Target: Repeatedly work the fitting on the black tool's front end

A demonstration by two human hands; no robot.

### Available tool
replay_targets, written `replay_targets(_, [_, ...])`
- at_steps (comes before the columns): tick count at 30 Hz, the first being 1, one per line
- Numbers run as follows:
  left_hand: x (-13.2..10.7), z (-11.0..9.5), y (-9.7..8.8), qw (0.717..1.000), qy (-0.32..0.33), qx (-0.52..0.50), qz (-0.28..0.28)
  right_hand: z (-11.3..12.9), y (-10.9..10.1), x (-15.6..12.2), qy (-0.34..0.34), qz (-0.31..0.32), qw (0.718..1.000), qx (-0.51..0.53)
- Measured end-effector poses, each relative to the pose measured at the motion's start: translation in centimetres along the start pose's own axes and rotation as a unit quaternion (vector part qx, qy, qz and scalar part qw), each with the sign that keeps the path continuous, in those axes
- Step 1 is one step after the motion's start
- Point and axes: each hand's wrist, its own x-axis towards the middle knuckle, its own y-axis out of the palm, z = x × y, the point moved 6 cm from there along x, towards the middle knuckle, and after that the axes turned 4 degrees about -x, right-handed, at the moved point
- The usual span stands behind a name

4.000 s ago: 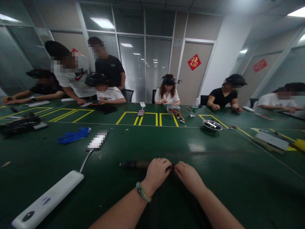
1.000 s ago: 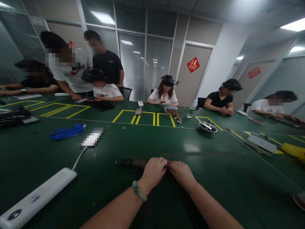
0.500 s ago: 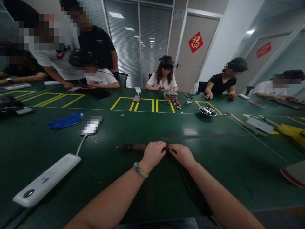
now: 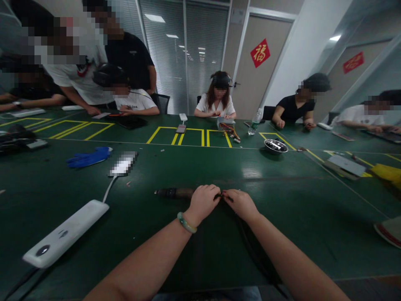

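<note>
A dark, slim power tool that looks like an electric screwdriver (image 4: pixel 180 192) lies on the green table with its metal tip pointing left. My left hand (image 4: pixel 203 200), a jade-coloured bangle on its wrist, is closed over the tool's rear part. Close by, my right hand (image 4: pixel 241 203) is closed in a pinch at the tool's tail end, its fingertips almost meeting the left ones. From under it a black cord (image 4: pixel 250 246) runs down toward the table's near edge. The join between cord and tool is mostly hidden by my fingers.
A white power bank-like device (image 4: pixel 67 234) lies left, cabled to a phone (image 4: pixel 123 164). Beyond are a blue glove (image 4: pixel 90 157), a metal bowl (image 4: pixel 275 146), a bottle (image 4: pixel 254 122) and loose wires (image 4: pixel 230 129). Several people sit or stand across the table (image 4: pixel 188 163).
The view has shifted slightly, so most things sit a little further right. Both my hands keep their places on the tool and at its tail end.
</note>
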Motion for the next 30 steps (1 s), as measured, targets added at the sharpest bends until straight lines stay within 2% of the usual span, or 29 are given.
replay_targets(12, [0.0,0.0,0.2,1.0,0.005,0.004,-0.011,0.8,0.5,0.4,-0.041,-0.001,0.996,-0.077])
replay_targets(21, [-0.2,-0.3,-0.2,0.999,0.005,-0.02,-0.03,0.7,0.7,0.7,-0.104,0.01,0.988,-0.117])
replay_targets(27, [-0.6,-1.7,-1.7,0.993,0.075,-0.06,-0.073,0.5,0.9,1.0,-0.119,0.033,0.981,-0.15])
replay_targets(30, [-1.1,-1.8,-2.5,0.987,0.094,-0.092,-0.09,0.7,0.9,1.2,-0.122,0.032,0.978,-0.165])
